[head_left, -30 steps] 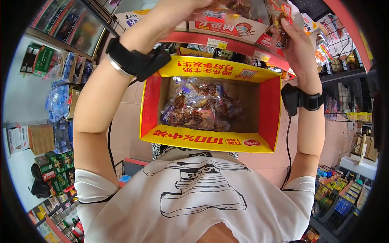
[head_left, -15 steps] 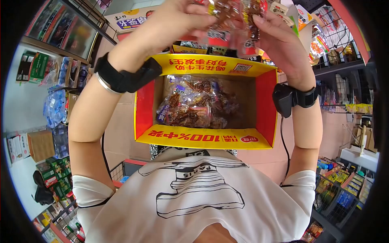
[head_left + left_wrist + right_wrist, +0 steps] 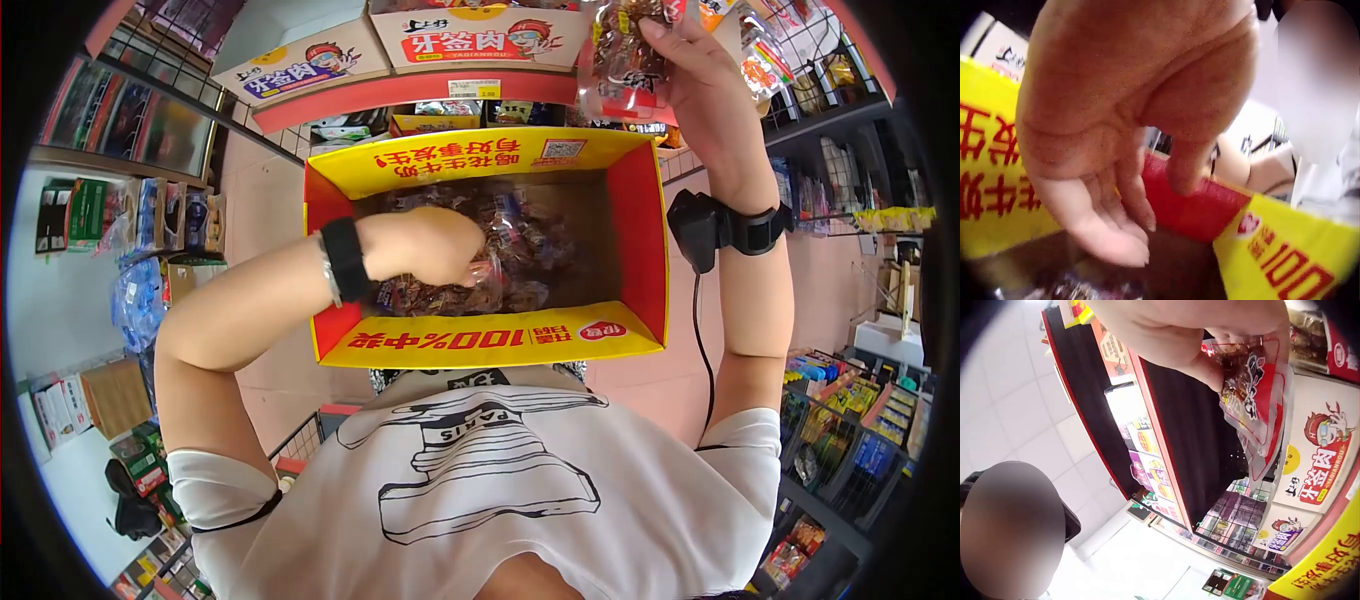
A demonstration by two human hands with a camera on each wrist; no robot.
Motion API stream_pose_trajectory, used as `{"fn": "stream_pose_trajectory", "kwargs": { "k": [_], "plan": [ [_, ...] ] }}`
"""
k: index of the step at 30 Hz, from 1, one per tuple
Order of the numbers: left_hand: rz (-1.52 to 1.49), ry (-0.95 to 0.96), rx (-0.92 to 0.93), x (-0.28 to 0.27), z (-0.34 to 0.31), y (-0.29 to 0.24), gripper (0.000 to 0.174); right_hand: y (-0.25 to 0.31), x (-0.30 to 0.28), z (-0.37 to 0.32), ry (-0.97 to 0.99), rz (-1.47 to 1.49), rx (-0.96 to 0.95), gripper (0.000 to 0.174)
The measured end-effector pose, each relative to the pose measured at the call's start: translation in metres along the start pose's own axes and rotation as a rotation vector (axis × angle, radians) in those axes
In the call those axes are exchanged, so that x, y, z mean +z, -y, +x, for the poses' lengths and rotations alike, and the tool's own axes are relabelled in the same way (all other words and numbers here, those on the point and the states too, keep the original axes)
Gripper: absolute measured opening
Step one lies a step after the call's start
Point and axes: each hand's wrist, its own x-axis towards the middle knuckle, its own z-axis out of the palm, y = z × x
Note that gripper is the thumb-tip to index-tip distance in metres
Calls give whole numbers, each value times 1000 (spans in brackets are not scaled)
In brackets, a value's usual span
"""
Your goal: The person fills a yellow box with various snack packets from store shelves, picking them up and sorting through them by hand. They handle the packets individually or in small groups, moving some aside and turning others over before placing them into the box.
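On the left we see the left hand (image 3: 425, 245) down inside the yellow and red carton (image 3: 480, 342), just over the pile of snack packets (image 3: 530, 250) that lies on its floor. In the left wrist view its fingers (image 3: 1124, 209) hang loosely apart and slightly curved, with nothing between them. The carton sits in front of the person's white shirt (image 3: 480, 480), below the red shelf (image 3: 400, 92) with its display boxes (image 3: 478, 38). Further right we find the right hand (image 3: 705, 85) raised to shelf height, its thumb and fingers (image 3: 1210, 365) clamped on the top of one clear and red packet (image 3: 622, 60) of dark snack pieces, which hangs in the air before the shelf goods, not set down. We judge the work to be somewhere in the middle: one packet is up at the shelf but not yet placed, and a good heap waits in the carton
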Motion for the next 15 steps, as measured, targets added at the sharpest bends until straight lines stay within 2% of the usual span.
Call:
{"fn": "stream_pose_trajectory", "kwargs": {
  "k": [2, 3, 6, 8, 10, 11, 15],
  "plan": [
    [70, 51, -3, 12, 12, 3, 38, 2, -2, -5, 12, -84, 96, 31],
    [134, 102, -8, 16, 15, 4, 41, 0, 6, -7, -47, -74, 53, 30],
    [93, 149, 46, 25, 22, 7, 45, 9, 9, -12, -6, -51, 78, 30],
    [114, 203, 44, 27, 25, 6, 43, 9, 3, -12, -3, -58, 90, 30],
    [162, 330, 136, 26, 25, 3, 37, 8, 0, -12, 1, -66, 102, 30],
    [164, 290, 136, 29, 23, 4, 30, 8, 1, -12, -8, -61, 111, 30],
    [260, 179, 139, 51, 24, 7, 21, 5, -2, -13, 26, -41, 108, 30]
  ]
}}
